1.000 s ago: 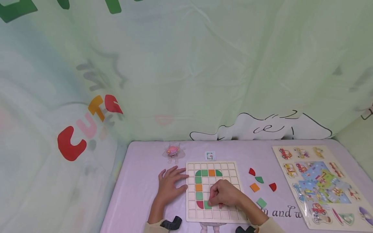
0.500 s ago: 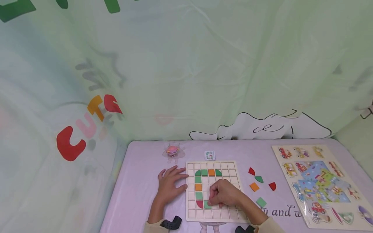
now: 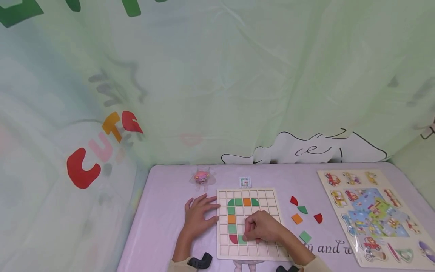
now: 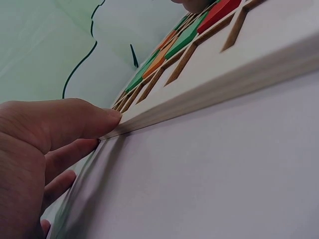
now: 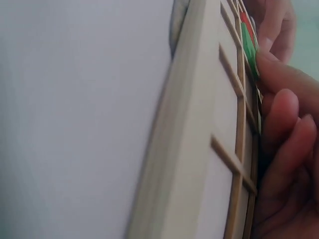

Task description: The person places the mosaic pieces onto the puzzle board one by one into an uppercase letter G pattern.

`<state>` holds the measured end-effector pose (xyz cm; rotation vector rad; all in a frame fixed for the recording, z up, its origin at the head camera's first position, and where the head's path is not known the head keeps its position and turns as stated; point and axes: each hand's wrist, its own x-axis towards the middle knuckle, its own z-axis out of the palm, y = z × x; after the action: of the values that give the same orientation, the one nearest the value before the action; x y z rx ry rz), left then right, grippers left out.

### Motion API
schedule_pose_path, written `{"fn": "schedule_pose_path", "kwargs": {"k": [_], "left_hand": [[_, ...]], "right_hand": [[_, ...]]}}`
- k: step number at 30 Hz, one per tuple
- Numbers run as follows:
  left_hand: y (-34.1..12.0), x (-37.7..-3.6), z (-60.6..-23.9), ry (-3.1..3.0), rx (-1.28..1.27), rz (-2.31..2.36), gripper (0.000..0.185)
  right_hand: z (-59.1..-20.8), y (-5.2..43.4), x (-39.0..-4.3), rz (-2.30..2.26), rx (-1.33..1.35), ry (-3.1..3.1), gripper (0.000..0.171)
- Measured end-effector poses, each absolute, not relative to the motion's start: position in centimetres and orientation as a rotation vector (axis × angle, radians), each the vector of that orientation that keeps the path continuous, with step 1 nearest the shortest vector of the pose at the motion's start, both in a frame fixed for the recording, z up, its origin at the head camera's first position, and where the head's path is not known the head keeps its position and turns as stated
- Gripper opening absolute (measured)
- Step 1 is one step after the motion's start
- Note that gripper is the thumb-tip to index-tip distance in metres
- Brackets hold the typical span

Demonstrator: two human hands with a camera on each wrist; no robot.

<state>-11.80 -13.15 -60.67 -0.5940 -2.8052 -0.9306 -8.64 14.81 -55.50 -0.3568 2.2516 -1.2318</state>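
Observation:
A wooden grid board (image 3: 224, 250) lies on the table, with green, orange and red tiles set in its cells along the top, left side and bottom. My right hand (image 3: 262, 226) is over the lower middle of the board, its thumb and index finger at a green square tile (image 5: 248, 50) next to a red quarter-round tile (image 3: 233, 239). The other right fingers are curled in. My left hand (image 3: 198, 215) lies spread at the board's left side, its thumb (image 4: 107, 117) touching the edge. Part of the board under the right hand is hidden.
Loose tiles lie right of the board, among them an orange square (image 3: 297, 218), a green square (image 3: 305, 237) and red quarter-rounds (image 3: 318, 218). A small pattern card (image 3: 245, 182) is behind the board. A vehicle picture puzzle (image 3: 370, 249) occupies the table's right end.
Hardly anything differs. My right hand has shifted very slightly, with its fingers still at the green square tile. The left hand keeps its place at the board's edge.

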Motion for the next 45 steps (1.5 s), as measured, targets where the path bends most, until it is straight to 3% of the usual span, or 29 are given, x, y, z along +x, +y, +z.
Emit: {"fn": "schedule_pose_path", "kwargs": {"k": [9, 28, 45], "left_hand": [[-13.1, -11.9, -60.6, -2.796, -0.609, -0.941, 0.036], [-13.2, -11.9, -60.7, -2.818, -0.601, -0.888, 0.036], [-13.2, -11.9, -60.7, -2.82, -0.599, -0.891, 0.036]], "right_hand": [[-54.8, 17.7, -8.9, -1.278, -0.344, 2.321, 0.018], [-54.0, 29.0, -8.9, -1.007, 0.017, 2.653, 0.019], [-55.5, 30.7, -8.9, -1.09, 0.136, 2.559, 0.027]]}}
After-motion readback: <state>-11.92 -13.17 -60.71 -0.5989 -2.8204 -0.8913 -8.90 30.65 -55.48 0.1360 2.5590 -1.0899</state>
